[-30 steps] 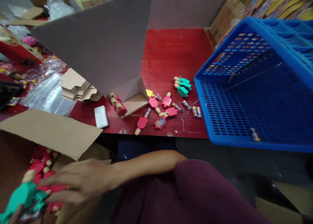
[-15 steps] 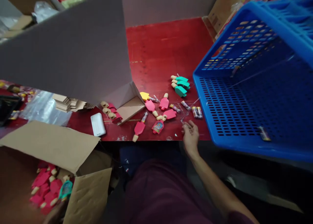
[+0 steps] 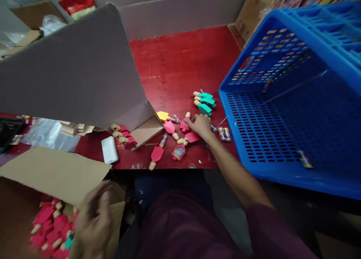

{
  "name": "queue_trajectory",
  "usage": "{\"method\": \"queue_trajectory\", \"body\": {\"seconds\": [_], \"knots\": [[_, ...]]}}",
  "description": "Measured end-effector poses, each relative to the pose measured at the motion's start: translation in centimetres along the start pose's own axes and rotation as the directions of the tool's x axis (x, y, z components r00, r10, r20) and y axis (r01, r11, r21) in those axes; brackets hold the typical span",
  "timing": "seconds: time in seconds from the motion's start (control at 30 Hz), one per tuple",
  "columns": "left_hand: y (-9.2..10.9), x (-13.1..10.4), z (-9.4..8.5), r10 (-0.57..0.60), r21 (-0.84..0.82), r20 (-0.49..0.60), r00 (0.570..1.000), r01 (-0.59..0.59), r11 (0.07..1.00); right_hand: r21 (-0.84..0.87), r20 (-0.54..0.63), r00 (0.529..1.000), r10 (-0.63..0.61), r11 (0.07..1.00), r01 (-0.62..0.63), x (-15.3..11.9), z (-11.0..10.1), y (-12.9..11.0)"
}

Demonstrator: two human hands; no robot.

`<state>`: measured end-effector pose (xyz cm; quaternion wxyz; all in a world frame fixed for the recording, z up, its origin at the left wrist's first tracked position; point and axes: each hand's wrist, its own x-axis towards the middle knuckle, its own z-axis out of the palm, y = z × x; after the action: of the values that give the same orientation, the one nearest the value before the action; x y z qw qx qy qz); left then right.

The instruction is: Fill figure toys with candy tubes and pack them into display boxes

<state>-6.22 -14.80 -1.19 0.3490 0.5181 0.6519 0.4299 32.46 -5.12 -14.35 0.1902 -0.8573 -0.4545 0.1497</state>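
My right hand (image 3: 200, 125) reaches over the red table, its fingertips closed on a pink paddle-shaped toy with a tan knob (image 3: 184, 126). Other pink toys lie close by, including one with a picture window (image 3: 178, 152) and one with a small printed tube (image 3: 158, 153) at its end. Beyond the hand rest several green toys (image 3: 204, 104). My left hand (image 3: 96, 217), blurred, hovers over the side of a brown carton (image 3: 56, 168) with its fingers apart and nothing visible in them. Inside that carton is a heap of pink toys (image 3: 53, 229) and a green one.
A blue plastic basket (image 3: 242, 153) lies on its side at the right, a printed tube (image 3: 304, 159) inside. A large grey cardboard box (image 3: 84, 70) stands at the left. A white power-bank-like block (image 3: 109, 150), card pieces (image 3: 73, 128) and plastic bags (image 3: 50, 133) lie around it.
My right hand has moved left and away from me, from the table's near edge to the pink toy. My left hand has risen out of the carton.
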Motion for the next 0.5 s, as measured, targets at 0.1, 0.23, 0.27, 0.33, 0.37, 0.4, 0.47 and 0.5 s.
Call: {"method": "queue_trajectory", "body": {"seconds": [0.1,0.23,0.27,0.33,0.37,0.4,0.47,0.5], "knots": [[-3.1,1.9,6.8,0.099,0.182,0.238,0.966,-0.144,0.973,-0.143,0.097,0.995,-0.02,0.989,0.034,0.4,0.4,-0.7],[-6.8,4.9,12.0,0.067,0.142,-0.108,0.992,-0.052,0.989,-0.123,0.032,0.999,-0.002,0.992,0.006,0.4,0.1,-0.6],[-7.8,5.9,12.4,0.033,0.107,-0.213,0.977,-0.011,0.994,-0.107,-0.002,1.0,0.003,0.994,-0.003,0.3,0.1,-0.8],[-9.6,7.9,12.8,-0.028,0.039,-0.25,0.968,0.039,0.998,-0.052,-0.043,0.999,-0.026,0.998,0.024,0.0,0.4,-1.8],[-10.3,8.9,12.8,-0.042,0.017,-0.202,0.979,0.047,0.999,-0.015,-0.04,0.997,-0.069,0.998,0.069,-0.1,0.8,-2.7],[-11.0,9.8,12.8,-0.044,0.008,-0.142,0.989,0.045,0.999,0.025,-0.024,0.991,-0.128,0.991,0.129,-0.4,1.4,-3.8],[-11.8,11.3,12.9,-0.032,0.03,-0.052,0.998,0.033,0.999,0.106,0.022,0.968,-0.25,0.963,0.247,-0.8,2.8,-6.3],[-11.9,11.9,13.0,-0.027,0.056,-0.034,0.999,0.029,0.998,0.139,0.04,0.954,-0.296,0.948,0.288,-1.1,3.5,-7.5]]}}
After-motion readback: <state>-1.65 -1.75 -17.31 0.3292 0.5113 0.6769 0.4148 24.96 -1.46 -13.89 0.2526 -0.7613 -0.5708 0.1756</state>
